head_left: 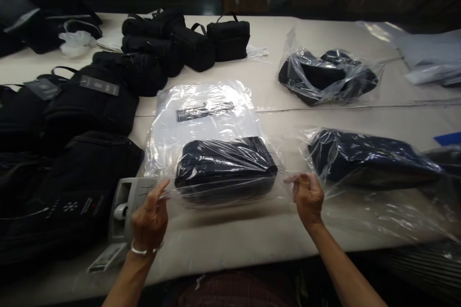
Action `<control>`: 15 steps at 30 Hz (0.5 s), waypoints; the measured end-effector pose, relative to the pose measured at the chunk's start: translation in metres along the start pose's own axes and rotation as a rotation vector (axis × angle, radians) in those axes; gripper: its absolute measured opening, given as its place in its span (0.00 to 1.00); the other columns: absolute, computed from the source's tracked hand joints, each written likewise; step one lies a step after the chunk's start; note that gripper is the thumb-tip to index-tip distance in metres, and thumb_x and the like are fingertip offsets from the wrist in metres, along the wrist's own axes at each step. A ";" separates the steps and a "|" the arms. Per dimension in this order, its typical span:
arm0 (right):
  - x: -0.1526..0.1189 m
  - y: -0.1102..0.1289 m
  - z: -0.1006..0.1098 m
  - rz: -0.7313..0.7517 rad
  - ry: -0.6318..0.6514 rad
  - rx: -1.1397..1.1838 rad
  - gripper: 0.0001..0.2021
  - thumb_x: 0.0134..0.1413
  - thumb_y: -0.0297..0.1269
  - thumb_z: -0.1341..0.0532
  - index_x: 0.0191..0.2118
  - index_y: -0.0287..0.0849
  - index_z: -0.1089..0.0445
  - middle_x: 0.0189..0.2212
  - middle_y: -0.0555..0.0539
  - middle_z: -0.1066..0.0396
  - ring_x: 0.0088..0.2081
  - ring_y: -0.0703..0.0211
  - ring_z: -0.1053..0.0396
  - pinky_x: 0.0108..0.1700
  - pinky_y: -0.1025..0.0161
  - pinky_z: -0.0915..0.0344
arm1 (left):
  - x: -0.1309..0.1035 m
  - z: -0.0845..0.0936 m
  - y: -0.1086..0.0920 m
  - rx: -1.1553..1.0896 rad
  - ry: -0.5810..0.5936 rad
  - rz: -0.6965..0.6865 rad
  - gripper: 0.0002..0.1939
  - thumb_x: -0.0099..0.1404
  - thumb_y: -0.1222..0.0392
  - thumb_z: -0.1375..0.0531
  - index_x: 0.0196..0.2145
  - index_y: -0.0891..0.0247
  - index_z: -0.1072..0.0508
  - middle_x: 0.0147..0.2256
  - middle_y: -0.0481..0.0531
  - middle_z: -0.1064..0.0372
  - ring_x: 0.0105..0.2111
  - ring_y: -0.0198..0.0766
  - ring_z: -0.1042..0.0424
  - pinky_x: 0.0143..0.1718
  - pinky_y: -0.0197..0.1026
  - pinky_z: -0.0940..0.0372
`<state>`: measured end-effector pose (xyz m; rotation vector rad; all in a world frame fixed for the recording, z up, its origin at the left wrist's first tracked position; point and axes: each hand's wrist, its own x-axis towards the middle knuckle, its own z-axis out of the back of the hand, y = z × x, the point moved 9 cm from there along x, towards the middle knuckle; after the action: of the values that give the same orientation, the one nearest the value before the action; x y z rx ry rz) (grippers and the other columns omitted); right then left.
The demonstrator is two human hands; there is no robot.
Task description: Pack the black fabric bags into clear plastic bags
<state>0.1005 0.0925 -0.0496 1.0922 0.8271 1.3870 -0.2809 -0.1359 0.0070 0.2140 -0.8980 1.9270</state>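
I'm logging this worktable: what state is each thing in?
Left hand: pinching plastic film
Right hand: closed on film
Middle bag: under film
Right bag: plastic-covered
Upper-right item: plastic-covered
Plastic sheeting: lying flat
Left bags: unwrapped, some tagged
Rear bag: unwrapped, handle up

The 2 bare arms [344, 264] reach up from below, spread apart. The left hand [149, 218] and the right hand [309, 201] both pinch, with fingers [317, 189] curled in.

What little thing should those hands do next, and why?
Maybe fold the near edge of the clear plastic under the black bag: the bag shows through it, and the left hand and right hand pinch that edge at either side.
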 end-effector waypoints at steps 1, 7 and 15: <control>0.001 -0.004 -0.002 -0.029 0.035 0.027 0.21 0.64 0.53 0.47 0.29 0.41 0.33 0.18 0.54 0.36 0.15 0.69 0.46 0.16 0.69 0.49 | 0.006 0.003 -0.010 0.007 -0.013 -0.119 0.15 0.68 0.64 0.47 0.50 0.59 0.28 0.43 0.55 0.23 0.43 0.42 0.23 0.45 0.43 0.30; 0.002 -0.026 -0.004 -0.190 0.131 0.102 0.23 0.58 0.59 0.42 0.26 0.43 0.38 0.13 0.58 0.46 0.13 0.68 0.49 0.14 0.69 0.51 | 0.036 -0.024 -0.019 -0.355 0.310 -0.026 0.15 0.71 0.58 0.51 0.51 0.59 0.29 0.52 0.54 0.27 0.59 0.45 0.35 0.61 0.52 0.40; 0.007 -0.025 -0.007 -0.220 0.079 0.144 0.25 0.56 0.61 0.42 0.28 0.40 0.30 0.16 0.53 0.36 0.16 0.67 0.47 0.18 0.68 0.51 | 0.024 -0.042 0.037 -0.300 0.152 0.519 0.13 0.66 0.51 0.49 0.33 0.59 0.30 0.27 0.49 0.26 0.29 0.41 0.26 0.33 0.41 0.32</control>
<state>0.1031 0.1030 -0.0741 1.0266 1.0855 1.2061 -0.3152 -0.1012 -0.0294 -0.3745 -1.2065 2.2012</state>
